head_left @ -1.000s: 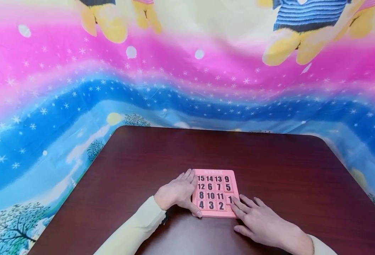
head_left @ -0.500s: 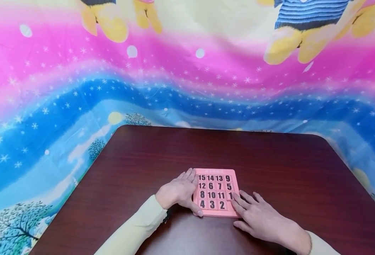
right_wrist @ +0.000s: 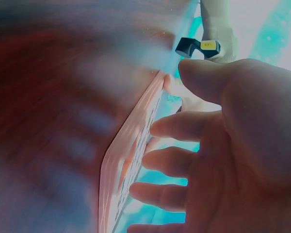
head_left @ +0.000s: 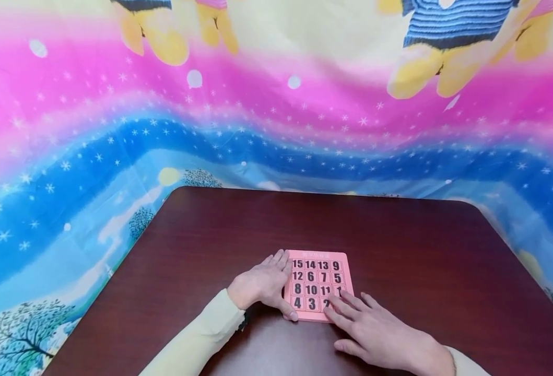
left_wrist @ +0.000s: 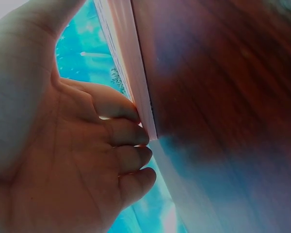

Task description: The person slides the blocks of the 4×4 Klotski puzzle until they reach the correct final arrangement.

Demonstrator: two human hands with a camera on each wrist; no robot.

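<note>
Now the 1 tile (head_left: 339, 289) has slid up, likely freeing the corner for the 2 tile (head_left: 326, 302), where the right hand (head_left: 372, 329) has shifted, fingers loosely spread; the left hand (head_left: 263, 284), fingers straight, braces the puzzle board (head_left: 348, 269) inside the desk's far edge (head_left: 323, 195); neither grips.

Puzzle (head_left: 316, 283) is lying on desk (head_left: 332, 224), between left hand (head_left: 263, 283) and right hand (head_left: 377, 331); cloth (head_left: 257, 104) is hanging behind desk.
</note>
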